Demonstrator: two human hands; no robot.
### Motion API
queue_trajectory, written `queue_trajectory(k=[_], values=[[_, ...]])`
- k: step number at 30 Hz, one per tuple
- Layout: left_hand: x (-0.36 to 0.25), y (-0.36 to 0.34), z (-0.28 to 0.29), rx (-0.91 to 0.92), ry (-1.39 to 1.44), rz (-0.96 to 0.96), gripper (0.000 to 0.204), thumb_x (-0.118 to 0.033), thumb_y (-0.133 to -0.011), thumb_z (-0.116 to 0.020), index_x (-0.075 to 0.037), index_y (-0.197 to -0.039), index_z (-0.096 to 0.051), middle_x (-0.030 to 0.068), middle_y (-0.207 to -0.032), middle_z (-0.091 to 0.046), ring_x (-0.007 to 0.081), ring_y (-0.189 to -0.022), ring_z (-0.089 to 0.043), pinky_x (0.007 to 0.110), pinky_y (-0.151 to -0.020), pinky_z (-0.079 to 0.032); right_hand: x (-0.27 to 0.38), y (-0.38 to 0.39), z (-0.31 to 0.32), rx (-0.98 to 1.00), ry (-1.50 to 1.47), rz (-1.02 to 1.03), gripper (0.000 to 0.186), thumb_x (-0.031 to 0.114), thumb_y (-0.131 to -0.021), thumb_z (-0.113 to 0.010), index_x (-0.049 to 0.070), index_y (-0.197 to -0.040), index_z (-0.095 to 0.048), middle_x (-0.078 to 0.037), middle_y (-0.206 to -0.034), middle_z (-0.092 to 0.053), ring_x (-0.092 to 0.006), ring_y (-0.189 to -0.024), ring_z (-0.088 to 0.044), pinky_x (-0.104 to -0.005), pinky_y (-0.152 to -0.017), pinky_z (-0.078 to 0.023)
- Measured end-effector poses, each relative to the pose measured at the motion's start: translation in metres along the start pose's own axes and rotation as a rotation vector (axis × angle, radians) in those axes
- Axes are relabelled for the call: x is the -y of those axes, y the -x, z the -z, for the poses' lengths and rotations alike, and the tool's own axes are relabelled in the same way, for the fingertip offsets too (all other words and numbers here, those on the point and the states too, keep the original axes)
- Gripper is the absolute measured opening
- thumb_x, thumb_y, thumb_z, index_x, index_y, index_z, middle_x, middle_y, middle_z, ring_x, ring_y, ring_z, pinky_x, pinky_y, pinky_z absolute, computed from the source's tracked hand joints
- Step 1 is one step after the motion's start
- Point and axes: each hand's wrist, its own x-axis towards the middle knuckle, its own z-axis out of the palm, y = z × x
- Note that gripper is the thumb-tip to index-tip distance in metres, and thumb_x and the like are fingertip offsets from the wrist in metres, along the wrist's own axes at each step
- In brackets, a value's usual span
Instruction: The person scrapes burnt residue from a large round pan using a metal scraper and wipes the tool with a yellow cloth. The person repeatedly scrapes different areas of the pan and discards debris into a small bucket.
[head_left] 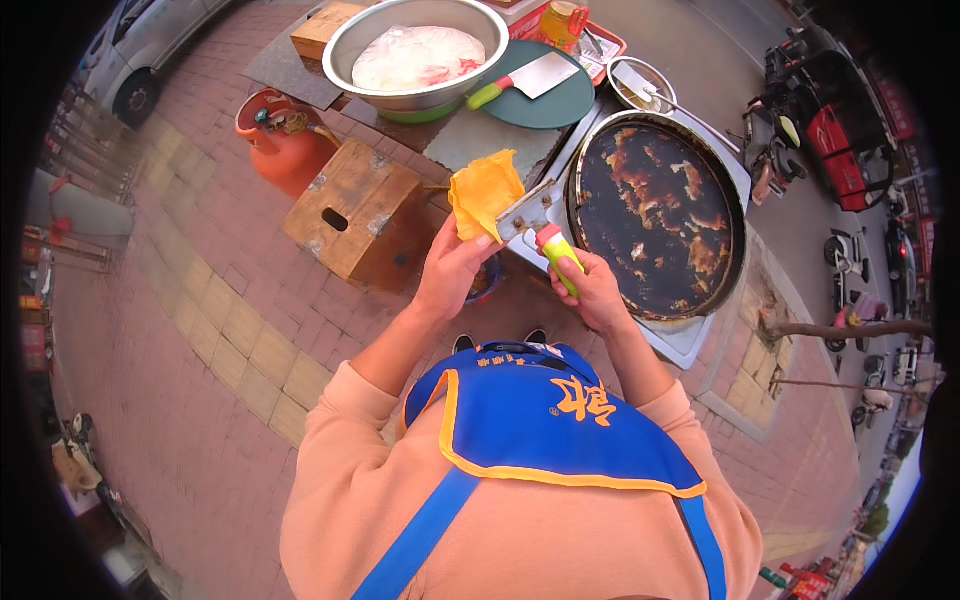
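My left hand (pixel 452 268) is closed on a crumpled yellow cloth (pixel 484 188), held up in front of me. In my right hand (pixel 597 292), the fingers wrap the bright green handle of a scraper (pixel 528 213) with a red collar and a wide, stained metal blade. Its blade edge meets the cloth beside my left fingers. To the right of both hands, a large round black pan (pixel 606 252) stands on a metal stove top, with brown and pale crusted residue over its bottom.
Beyond my hands sit a steel basin (pixel 345 75) of white dough and a dark green round board (pixel 560 105) bearing a cleaver (pixel 540 76). Farther right is a small metal bowl (pixel 655 100). At left stand a wooden stool (pixel 345 215) and an orange gas cylinder (pixel 285 150).
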Motion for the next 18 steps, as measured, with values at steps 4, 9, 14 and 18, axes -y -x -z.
queue_trajectory(k=[4,9,14,18], values=[[-0.007,-0.004,0.023,0.386,0.311,0.027,0.073,-0.059,-0.103,-0.031,0.0,-0.142,-0.044,0.0145,-0.146,-0.051,0.0277,-0.134,-0.05,0.049,-0.115,-0.033,0.007,0.01,0.001,-0.014,0.119,0.036,0.022,0.023,-0.1,-0.059,0.004,-0.11,-0.061,0.003,-0.08,-0.055,-0.0021,-0.061,-0.045,-0.0162,-0.048,-0.032],[0.0,-0.007,0.025,0.141,0.009,0.148,0.054,-0.029,-0.1,-0.06,-0.002,-0.144,-0.042,0.0106,-0.134,-0.06,0.0198,-0.125,-0.057,0.036,-0.104,-0.047,0.017,0.025,-0.01,-0.061,0.283,0.076,0.023,0.019,-0.097,-0.066,0.004,-0.113,-0.063,0.004,-0.08,-0.059,-0.0014,-0.063,-0.048,-0.0172,-0.054,-0.036],[-0.009,-0.005,0.022,0.199,-0.176,0.224,0.048,-0.003,-0.086,-0.074,0.002,-0.13,-0.055,0.008,-0.122,-0.066,0.0162,-0.11,-0.065,0.031,-0.098,-0.051,0.02,0.035,-0.017,-0.119,0.476,0.15,0.022,0.017,-0.096,-0.064,0.004,-0.114,-0.065,0.005,-0.076,-0.06,-0.0008,-0.063,-0.048,-0.0184,-0.056,-0.038],[-0.013,-0.001,0.015,0.171,-0.179,0.195,0.04,0.005,-0.083,-0.073,0.002,-0.121,-0.06,0.0089,-0.116,-0.068,0.0153,-0.102,-0.067,0.029,-0.093,-0.053,0.021,0.04,-0.023,-0.161,0.548,0.197,0.025,0.016,-0.095,-0.066,0.003,-0.115,-0.065,0.003,-0.078,-0.061,-0.0027,-0.066,-0.051,-0.0209,-0.06,-0.043]])
